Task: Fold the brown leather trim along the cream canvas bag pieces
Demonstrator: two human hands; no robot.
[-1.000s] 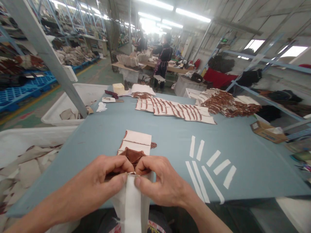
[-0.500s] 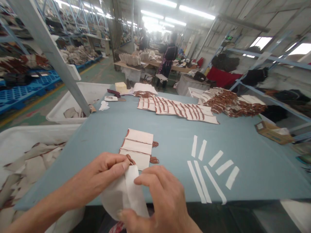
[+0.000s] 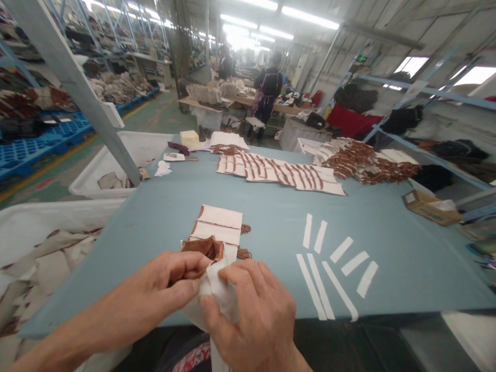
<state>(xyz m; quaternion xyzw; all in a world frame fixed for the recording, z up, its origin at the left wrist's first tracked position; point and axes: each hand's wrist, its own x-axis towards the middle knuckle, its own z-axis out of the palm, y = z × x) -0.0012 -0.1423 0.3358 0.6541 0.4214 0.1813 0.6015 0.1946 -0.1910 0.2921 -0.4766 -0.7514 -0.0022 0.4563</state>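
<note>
My left hand (image 3: 163, 287) and my right hand (image 3: 248, 315) meet at the near edge of the blue table (image 3: 271, 222). Both pinch a cream fabric piece (image 3: 217, 289) with brown trim bunched at its top (image 3: 203, 248); part of it hangs below the table edge. Just beyond my fingers lies a short stack of flat cream pieces with brown edging (image 3: 219, 225). To the right of my hands, several white strips (image 3: 333, 266) lie fanned out on the table.
A long row of finished cream-and-brown pieces (image 3: 279, 175) runs across the far side, with a heap of them (image 3: 364, 163) at the right. White bins (image 3: 116, 165) with scraps stand left. A cardboard box (image 3: 430, 206) sits at the right edge. A person (image 3: 267, 90) works at a far table.
The brown trim, tucked away half a second ago, is bunched up again above my left fingers. My right hand has shifted up from the hanging end to pinch the fabric beside my left.
</note>
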